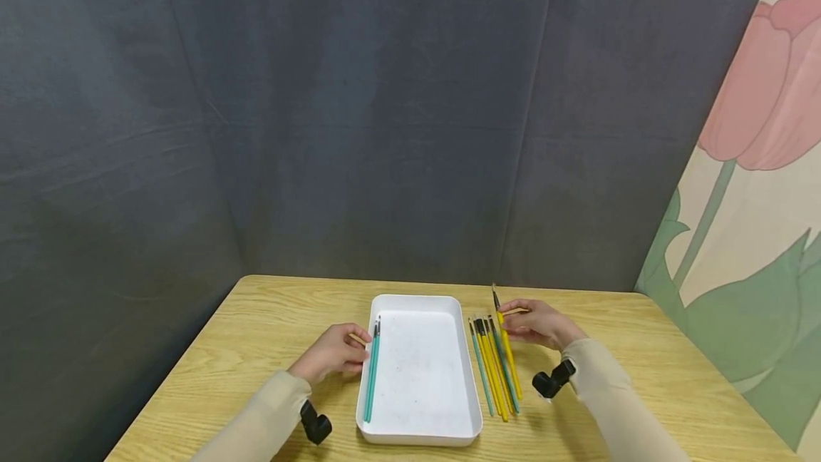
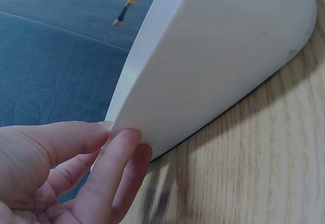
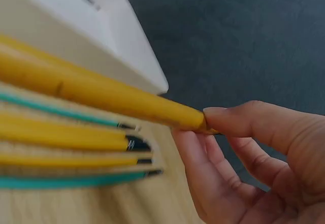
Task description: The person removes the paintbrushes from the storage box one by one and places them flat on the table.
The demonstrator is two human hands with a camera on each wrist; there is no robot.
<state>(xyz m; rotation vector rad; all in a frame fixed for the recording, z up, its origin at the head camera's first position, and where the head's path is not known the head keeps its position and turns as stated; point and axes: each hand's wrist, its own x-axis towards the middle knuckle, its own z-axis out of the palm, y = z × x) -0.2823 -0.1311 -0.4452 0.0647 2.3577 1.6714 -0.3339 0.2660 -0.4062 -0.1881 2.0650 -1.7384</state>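
With thumb and fingertips my right hand pinches a thick yellow paintbrush near its dark ferrule. In the head view this brush slants above the right edge of a row of paintbrushes, yellow and teal, lying side by side on the table. A white rectangular tray stands to their left, holding two thin teal paintbrushes along its left wall. My left hand grips the tray's left rim, the thumb on top and the fingers against the outer wall, as the left wrist view shows.
The wooden table has its back edge against a dark grey curtain. A wall painted with a pink tulip rises on the right. Small black cameras sit on both wrists.
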